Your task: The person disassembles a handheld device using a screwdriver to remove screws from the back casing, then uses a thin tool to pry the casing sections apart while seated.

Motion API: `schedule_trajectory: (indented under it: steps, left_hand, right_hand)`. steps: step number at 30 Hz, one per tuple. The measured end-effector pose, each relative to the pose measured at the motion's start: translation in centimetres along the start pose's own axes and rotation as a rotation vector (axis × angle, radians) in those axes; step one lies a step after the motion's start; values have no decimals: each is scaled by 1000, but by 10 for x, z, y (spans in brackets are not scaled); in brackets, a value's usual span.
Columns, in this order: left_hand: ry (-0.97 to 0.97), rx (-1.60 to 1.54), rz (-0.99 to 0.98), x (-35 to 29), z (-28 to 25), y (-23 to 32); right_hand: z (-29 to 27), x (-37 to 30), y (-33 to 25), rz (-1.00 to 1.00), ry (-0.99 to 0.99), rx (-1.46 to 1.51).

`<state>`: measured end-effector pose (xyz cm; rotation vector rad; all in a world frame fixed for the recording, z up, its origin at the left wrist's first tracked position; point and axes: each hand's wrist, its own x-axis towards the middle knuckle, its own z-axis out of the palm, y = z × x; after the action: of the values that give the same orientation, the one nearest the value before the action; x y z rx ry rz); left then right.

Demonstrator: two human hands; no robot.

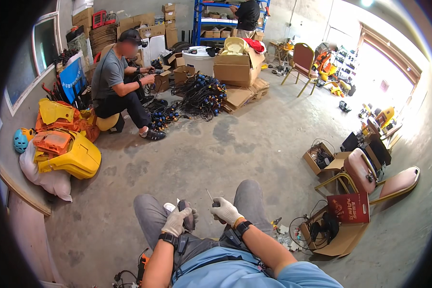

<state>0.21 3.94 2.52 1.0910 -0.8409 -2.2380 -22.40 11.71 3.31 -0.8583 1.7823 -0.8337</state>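
Observation:
My left hand (175,222), in a whitish work glove, is closed around a dark, elongated part (191,222) above my lap. What kind of part it is cannot be made out. Also gloved, my right hand (227,211) grips a screwdriver (209,195). Its thin metal shaft points up and to the left, while the handle is mostly hidden in my fingers. A gap separates the screwdriver's tip from the dark part. Both hands are between my knees, over grey trousers.
An open carton (343,238) with black cabled items stands right of my knee. Beyond it are a pinkish chair (359,169) and another carton (312,163). Across the floor, a seated person (115,79) works beside a cable heap (204,96). Yellow plastic shells (84,156) lie left.

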Motion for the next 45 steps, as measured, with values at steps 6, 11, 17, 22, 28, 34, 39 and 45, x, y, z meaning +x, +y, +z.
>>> schedule_trajectory:
  steps: [6, 11, 17, 22, 28, 34, 39, 45]
  left_hand:
    - [-10, 29, 5, 2, -1, 1]
    - [-24, 23, 10, 5, -5, -2]
    - [-19, 26, 5, 5, -6, -3]
    - [-9, 10, 13, 1, -1, 0]
    - [-8, -15, 14, 0, 0, 2]
    - [1, -2, 9, 0, 1, 2]
    - [16, 37, 20, -3, 4, 3]
    - [18, 6, 9, 2, 4, 3]
  right_hand:
    - [-1, 2, 4, 9, 1, -29]
    - [0, 2, 5, 4, -26, -75]
    - [1, 1, 4, -17, -14, -111]
    - [1, 4, 10, -15, -12, -143]
    - [2, 1, 7, -8, -19, -157]
    - [1, 3, 10, -26, -28, -168]
    - [0, 4, 9, -17, -41, -176]
    - [-1, 6, 8, -31, -41, -171]
